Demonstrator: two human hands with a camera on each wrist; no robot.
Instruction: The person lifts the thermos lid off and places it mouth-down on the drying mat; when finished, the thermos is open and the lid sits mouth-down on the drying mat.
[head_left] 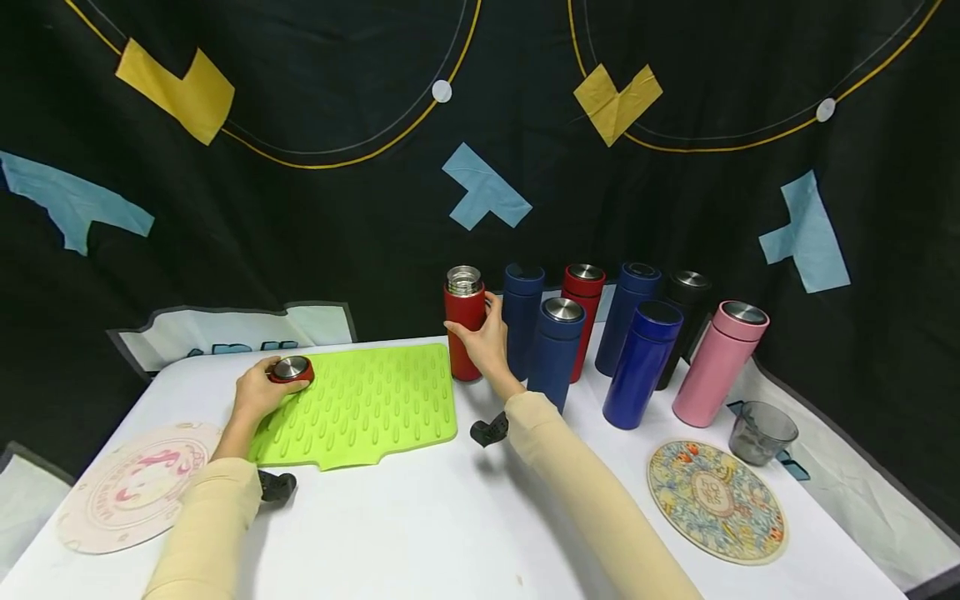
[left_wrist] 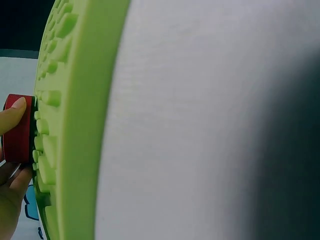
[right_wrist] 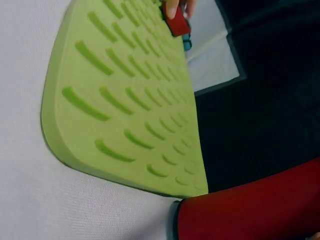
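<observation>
At the mat's far left corner, my left hand [head_left: 253, 390] grips a red bottle lid [head_left: 291, 369] with a steel top. In the left wrist view the lid [left_wrist: 19, 129] sits against the ridges of the green drying mat [head_left: 375, 387], thumb on its side. My right hand [head_left: 486, 340] holds a red thermos bottle [head_left: 463, 310], its fingers partly hidden behind it. That bottle stands upright on the table just right of the mat, its steel threaded neck uncovered. The right wrist view shows the lower part of the bottle [right_wrist: 245, 205].
Right of the held bottle stand several lidded bottles: blue [head_left: 557, 350], another red [head_left: 583, 287], black [head_left: 686, 292] and pink [head_left: 720, 367]. A grey cup [head_left: 761, 433] and a patterned round coaster [head_left: 716, 504] lie at the right. A pink round coaster [head_left: 142, 487] lies left.
</observation>
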